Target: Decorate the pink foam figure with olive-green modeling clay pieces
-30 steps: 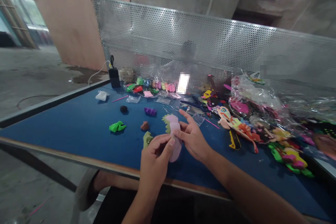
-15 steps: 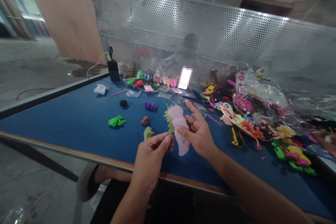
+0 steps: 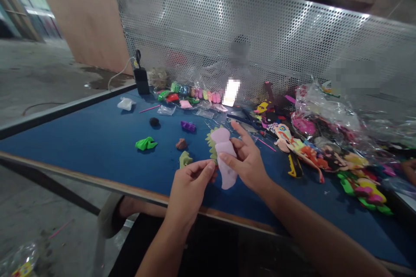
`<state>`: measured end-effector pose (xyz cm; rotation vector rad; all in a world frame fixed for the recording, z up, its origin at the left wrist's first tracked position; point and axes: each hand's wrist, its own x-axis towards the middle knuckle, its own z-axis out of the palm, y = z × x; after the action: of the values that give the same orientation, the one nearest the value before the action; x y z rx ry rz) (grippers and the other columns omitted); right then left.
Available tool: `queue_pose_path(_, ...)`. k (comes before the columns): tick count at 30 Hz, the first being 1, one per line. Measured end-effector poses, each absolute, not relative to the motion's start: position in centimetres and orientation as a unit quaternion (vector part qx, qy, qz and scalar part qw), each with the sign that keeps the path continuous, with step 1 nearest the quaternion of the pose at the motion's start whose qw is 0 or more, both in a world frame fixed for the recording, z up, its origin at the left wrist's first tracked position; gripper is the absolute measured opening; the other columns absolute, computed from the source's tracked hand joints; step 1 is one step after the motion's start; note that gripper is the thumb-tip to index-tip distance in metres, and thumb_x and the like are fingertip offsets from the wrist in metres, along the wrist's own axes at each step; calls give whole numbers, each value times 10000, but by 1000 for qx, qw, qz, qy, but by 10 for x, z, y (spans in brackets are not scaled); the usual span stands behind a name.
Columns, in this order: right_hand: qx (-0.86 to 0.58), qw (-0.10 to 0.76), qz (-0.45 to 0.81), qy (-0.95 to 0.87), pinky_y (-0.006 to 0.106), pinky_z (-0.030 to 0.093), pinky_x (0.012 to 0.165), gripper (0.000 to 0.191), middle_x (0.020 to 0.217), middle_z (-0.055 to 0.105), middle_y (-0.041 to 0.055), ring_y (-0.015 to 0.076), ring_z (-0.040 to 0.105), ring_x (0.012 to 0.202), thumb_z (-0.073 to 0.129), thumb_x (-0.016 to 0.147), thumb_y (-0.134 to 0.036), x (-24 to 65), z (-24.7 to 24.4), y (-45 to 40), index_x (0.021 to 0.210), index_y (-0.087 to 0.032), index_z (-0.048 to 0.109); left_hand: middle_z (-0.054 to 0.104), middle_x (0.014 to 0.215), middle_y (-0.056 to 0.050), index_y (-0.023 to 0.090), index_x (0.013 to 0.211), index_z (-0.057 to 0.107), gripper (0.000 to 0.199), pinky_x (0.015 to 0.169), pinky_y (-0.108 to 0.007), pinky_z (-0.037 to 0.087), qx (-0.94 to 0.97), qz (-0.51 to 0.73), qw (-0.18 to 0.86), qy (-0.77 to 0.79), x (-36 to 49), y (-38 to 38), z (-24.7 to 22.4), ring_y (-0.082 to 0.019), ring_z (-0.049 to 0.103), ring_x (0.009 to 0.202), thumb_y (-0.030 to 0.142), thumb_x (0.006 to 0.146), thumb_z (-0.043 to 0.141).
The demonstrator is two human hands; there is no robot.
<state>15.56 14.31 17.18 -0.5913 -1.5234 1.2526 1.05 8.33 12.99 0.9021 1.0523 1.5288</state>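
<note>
My right hand [image 3: 248, 160] holds a flat pale purple clay figure [image 3: 225, 158] between thumb and fingers, its index finger raised. Olive green pointed pieces [image 3: 212, 143] line the figure's left edge. My left hand [image 3: 191, 186] is pinched at the lower end of this green row; whatever lies between its fingertips is hidden. Just beyond the left hand an olive green lump [image 3: 185, 159] rests on the blue table [image 3: 107, 147]. Brown [image 3: 181, 143], purple [image 3: 188, 126], black [image 3: 154, 121] and bright green [image 3: 146, 143] lumps lie farther left.
A yellow and black cutter [image 3: 294, 166] lies right of my hands, beside colourful clay pieces [image 3: 312, 156] and plastic wrapping [image 3: 331, 112]. Packets of clay [image 3: 195, 91] and a lit, blurred screen [image 3: 231, 92] are along the perforated metal panel [image 3: 182, 17]. A black box [image 3: 141, 80] stands back left.
My left fingertips have moved up against the green edge, and the small green bit seen between them is now hidden. The view has shifted slightly.
</note>
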Motion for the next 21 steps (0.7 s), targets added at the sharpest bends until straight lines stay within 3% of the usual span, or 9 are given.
queue_pose_path(14, -248, 508, 501, -656, 335, 501, 770, 867, 903, 654, -5, 190, 602, 812, 784, 815, -235, 154, 168, 141, 1540, -312, 314, 724, 729, -33, 162, 865, 796, 279, 667, -257, 493, 401, 627, 489, 455, 10, 81, 137, -160, 617, 693, 429, 787, 772)
queue_pose_path(21, -244, 519, 508, -642, 331, 524, 771, 858, 989, 685, 13, 186, 631, 838, 796, 808, -224, 152, 168, 139, 1519, -321, 325, 692, 717, -12, 174, 865, 781, 269, 685, -254, 479, 400, 637, 500, 429, 12, 82, 136, -151, 590, 703, 435, 816, 737)
